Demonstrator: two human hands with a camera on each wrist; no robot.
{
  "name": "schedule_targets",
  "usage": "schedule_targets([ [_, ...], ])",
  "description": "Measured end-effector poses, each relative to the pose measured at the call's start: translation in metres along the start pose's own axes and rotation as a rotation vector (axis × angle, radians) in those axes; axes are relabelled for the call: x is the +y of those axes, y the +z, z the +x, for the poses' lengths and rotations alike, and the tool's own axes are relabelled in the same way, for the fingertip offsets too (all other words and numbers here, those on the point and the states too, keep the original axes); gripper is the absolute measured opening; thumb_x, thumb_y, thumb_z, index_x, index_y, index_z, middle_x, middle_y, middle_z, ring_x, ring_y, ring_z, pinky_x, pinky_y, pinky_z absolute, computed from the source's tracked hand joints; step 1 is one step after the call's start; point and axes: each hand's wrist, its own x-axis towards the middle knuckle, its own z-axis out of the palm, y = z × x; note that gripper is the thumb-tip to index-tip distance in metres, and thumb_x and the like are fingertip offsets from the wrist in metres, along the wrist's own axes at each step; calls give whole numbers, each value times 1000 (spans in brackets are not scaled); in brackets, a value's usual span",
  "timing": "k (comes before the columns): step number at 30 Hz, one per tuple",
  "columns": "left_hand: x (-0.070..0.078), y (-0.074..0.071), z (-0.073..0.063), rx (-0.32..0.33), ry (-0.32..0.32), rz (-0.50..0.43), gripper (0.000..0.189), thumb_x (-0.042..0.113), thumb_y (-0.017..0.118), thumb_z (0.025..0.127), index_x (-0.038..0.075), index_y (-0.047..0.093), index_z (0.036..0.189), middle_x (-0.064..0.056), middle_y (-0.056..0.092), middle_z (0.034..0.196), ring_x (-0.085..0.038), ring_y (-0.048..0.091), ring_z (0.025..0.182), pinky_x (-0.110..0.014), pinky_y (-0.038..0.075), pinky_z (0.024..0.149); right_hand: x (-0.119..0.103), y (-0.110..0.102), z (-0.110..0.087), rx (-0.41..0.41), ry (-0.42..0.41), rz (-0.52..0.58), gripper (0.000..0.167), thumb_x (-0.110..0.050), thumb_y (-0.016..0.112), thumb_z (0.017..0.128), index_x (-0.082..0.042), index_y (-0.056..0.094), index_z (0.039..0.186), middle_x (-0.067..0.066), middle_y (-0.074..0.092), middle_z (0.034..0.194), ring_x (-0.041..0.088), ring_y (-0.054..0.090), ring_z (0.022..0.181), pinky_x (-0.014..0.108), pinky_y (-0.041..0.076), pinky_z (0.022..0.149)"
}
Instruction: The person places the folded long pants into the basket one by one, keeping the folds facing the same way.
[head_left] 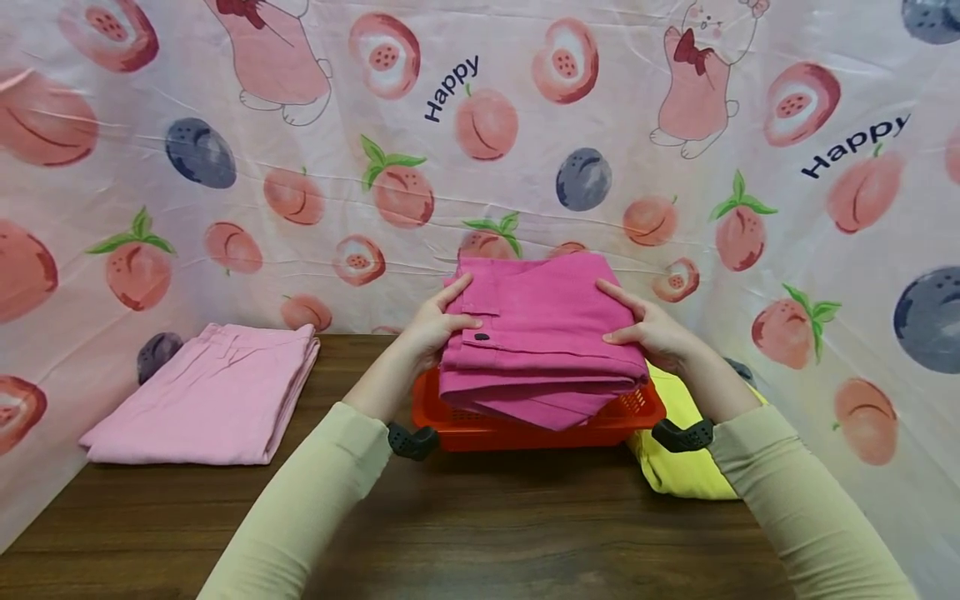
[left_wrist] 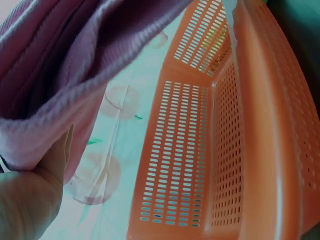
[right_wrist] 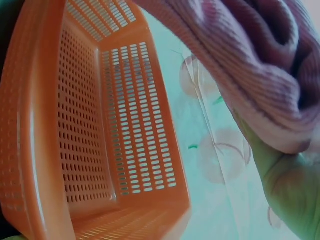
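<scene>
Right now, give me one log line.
left grip, right grip: hold folded magenta cloth | below: orange perforated plastic basket | left: folded pale pink cloth | right: folded yellow cloth

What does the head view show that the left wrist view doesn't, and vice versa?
Head only: the folded light pink garment, the right hand, both cream sleeves and the "Happy" lettering.

Left wrist only: a clear look at the holed inside of the orange basket, largely covered by the magenta garment in the head view.

Both: that garment, the basket, the left hand and the fruit-print cloth.
</scene>
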Motion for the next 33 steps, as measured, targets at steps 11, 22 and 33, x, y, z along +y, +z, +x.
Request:
schedule_targets([
  [11,-22,1,16,69,-89,-14,83,-13,64,81,31,40,147,-7,32,149,-23,44,121,-30,51,80,23,-5,4,44,32,2,82,14,54,87,-18,19,154,12,6,156,32,18,135,32,37,99],
  [22,-44,-4,16,91,-137,32,81,-8,66,82,32,39,148,-8,33,149,-25,44,121,-38,48,89,49,-2,9,109,59,-15,83,14,56,83,-15,23,153,11,5,156,31,21,132,37,29,103],
  [33,-60,-12,19,84,-129,113,80,-6,67,82,28,39,148,-5,21,155,-25,38,125,-40,42,96,67,2,12,128,65,-21,85,14,58,82,-12,20,153,16,5,157,33,18,135,46,20,109],
])
